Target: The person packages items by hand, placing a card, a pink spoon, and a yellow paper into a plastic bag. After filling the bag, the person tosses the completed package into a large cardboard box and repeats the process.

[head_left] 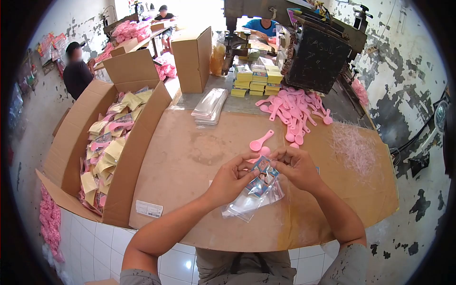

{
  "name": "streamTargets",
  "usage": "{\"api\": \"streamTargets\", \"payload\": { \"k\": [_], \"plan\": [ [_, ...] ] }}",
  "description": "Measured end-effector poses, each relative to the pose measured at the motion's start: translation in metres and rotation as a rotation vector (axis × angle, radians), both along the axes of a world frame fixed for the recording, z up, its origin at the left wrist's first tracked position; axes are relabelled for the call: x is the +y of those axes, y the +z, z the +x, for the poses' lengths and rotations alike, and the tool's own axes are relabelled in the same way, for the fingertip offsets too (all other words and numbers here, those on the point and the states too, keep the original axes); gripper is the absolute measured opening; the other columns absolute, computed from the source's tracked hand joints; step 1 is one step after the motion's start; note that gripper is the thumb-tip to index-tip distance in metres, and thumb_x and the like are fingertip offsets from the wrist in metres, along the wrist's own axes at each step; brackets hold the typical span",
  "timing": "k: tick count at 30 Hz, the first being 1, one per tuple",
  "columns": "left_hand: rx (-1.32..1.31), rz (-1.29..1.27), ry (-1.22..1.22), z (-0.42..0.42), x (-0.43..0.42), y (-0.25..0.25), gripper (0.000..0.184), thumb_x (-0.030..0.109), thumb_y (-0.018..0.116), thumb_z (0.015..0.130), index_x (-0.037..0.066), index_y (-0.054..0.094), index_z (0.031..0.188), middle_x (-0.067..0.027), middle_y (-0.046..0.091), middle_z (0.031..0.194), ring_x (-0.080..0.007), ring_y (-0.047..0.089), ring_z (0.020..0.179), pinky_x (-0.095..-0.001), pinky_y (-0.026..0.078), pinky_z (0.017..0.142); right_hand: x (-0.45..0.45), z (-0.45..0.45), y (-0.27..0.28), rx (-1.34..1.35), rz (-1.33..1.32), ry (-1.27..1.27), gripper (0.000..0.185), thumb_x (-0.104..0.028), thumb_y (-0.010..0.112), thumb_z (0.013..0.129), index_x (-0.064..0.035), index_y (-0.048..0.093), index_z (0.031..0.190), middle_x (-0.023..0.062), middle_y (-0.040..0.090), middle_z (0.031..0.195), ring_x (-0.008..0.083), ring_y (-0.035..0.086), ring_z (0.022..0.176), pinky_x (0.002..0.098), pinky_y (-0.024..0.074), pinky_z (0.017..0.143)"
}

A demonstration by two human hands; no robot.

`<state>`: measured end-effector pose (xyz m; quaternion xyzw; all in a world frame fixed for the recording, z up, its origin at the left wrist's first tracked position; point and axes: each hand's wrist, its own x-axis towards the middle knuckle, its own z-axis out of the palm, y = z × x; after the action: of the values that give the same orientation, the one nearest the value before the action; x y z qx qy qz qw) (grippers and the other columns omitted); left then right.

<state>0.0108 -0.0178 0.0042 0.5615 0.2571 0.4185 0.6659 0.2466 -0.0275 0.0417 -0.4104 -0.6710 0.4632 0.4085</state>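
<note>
Between my two hands is a small clear plastic bag with a blue printed card (263,176) that seems to sit inside it. My left hand (231,179) pinches its left side, thumb across the front. The fingers of my right hand (298,168) are closed at the bag's upper right edge. Under them, more clear plastic bags (237,207) lie loose on the cardboard-covered table (190,175). Just beyond my fingertips rest a pink plastic scoop (261,141) and another one, partly hidden by the hands.
Farther back lie a heap of pink scoops (294,109), stacks of cards (256,78) and a pile of clear bags (210,105). An open carton (121,175) of packed bags stands left. Plastic strips (354,147) lie right. Several people are in the background.
</note>
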Motion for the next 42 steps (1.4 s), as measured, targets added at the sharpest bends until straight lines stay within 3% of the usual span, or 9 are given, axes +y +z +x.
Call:
{"api": "streamTargets", "payload": {
  "k": [4,7,13,16,19,25,34,37,42],
  "plan": [
    [-0.004,-0.026,0.026,-0.002,0.002,0.001,0.042,-0.002,0.060,0.103,-0.003,0.050,0.143,-0.0101,0.070,0.113,-0.0106,0.070,0.099,-0.0238,0.056,0.086,0.002,-0.002,0.008,-0.278,0.275,0.166,0.022,-0.015,0.065,0.102,0.0006,0.071,0.116,0.0076,0.069,0.110,0.0143,0.065,0.104,0.0338,0.0528,0.088],
    [0.011,-0.034,0.044,0.000,0.007,-0.006,0.040,0.000,0.060,0.103,-0.003,0.051,0.142,-0.0098,0.071,0.114,-0.0102,0.070,0.098,-0.0232,0.057,0.084,0.031,0.013,0.003,-0.102,0.115,0.164,0.024,-0.018,0.063,0.102,-0.0031,0.072,0.119,0.0093,0.068,0.119,0.0223,0.061,0.116,0.0419,0.0485,0.099],
    [0.032,-0.214,-0.009,-0.007,0.012,0.001,0.037,0.006,0.063,0.104,-0.002,0.055,0.139,-0.0106,0.073,0.115,-0.0099,0.071,0.098,-0.0231,0.059,0.081,0.102,0.014,-0.042,-0.720,0.715,-0.034,0.024,-0.015,0.067,0.095,-0.0066,0.072,0.118,0.0131,0.068,0.124,0.0342,0.056,0.122,0.0468,0.0441,0.103],
    [0.055,-0.189,-0.006,-0.008,0.012,-0.002,0.036,0.009,0.064,0.104,-0.002,0.057,0.137,-0.0118,0.074,0.116,-0.0115,0.072,0.098,-0.0249,0.060,0.081,0.100,0.018,-0.034,-0.814,0.750,-0.115,0.025,-0.009,0.069,0.094,-0.0042,0.071,0.118,0.0127,0.069,0.118,0.0304,0.064,0.108,0.0414,0.0498,0.096],
    [0.075,-0.104,0.067,-0.006,0.009,0.003,0.036,0.009,0.065,0.103,-0.002,0.058,0.136,-0.0123,0.074,0.116,-0.0123,0.073,0.098,-0.0259,0.060,0.082,0.064,0.025,0.007,-0.573,0.410,-0.040,0.022,-0.006,0.071,0.093,-0.0036,0.073,0.115,0.0113,0.073,0.107,0.0254,0.067,0.093,0.0362,0.0529,0.084],
    [0.080,-0.045,0.083,-0.007,0.008,0.002,0.037,0.009,0.067,0.102,-0.003,0.059,0.136,-0.0125,0.074,0.116,-0.0121,0.072,0.101,-0.0254,0.059,0.085,0.009,0.036,0.038,-0.246,0.308,-0.022,0.017,-0.006,0.072,0.092,-0.0030,0.077,0.108,0.0085,0.071,0.091,0.0193,0.069,0.087,0.0345,0.0529,0.075],
    [0.178,-0.074,-0.032,-0.002,-0.004,0.009,0.030,0.009,0.065,0.104,-0.005,0.066,0.130,-0.0107,0.074,0.116,-0.0096,0.069,0.101,-0.0246,0.058,0.087,-0.003,0.021,0.043,-0.479,0.374,0.100,0.009,-0.005,0.072,0.089,-0.0005,0.076,0.096,0.0065,0.071,0.089,0.0198,0.068,0.083,0.0335,0.0545,0.078],
    [0.230,-0.016,-0.040,0.000,-0.008,0.006,0.029,0.009,0.065,0.104,-0.005,0.067,0.129,-0.0091,0.075,0.113,-0.0088,0.069,0.098,-0.0241,0.058,0.084,-0.009,0.015,0.044,-0.608,0.376,0.090,0.015,-0.005,0.065,0.091,-0.0024,0.074,0.102,0.0075,0.069,0.099,0.0208,0.067,0.087,0.0336,0.0559,0.077],
    [0.224,0.071,-0.079,0.000,-0.010,0.001,0.030,0.011,0.065,0.104,-0.005,0.065,0.130,-0.0096,0.073,0.116,-0.0114,0.069,0.104,-0.0279,0.057,0.092,-0.009,-0.010,0.026,-0.292,0.381,0.110,0.037,-0.020,0.057,0.097,-0.0025,0.062,0.129,0.0155,0.060,0.133,0.0299,0.057,0.124,0.0407,0.0446,0.105]
  ]
}}
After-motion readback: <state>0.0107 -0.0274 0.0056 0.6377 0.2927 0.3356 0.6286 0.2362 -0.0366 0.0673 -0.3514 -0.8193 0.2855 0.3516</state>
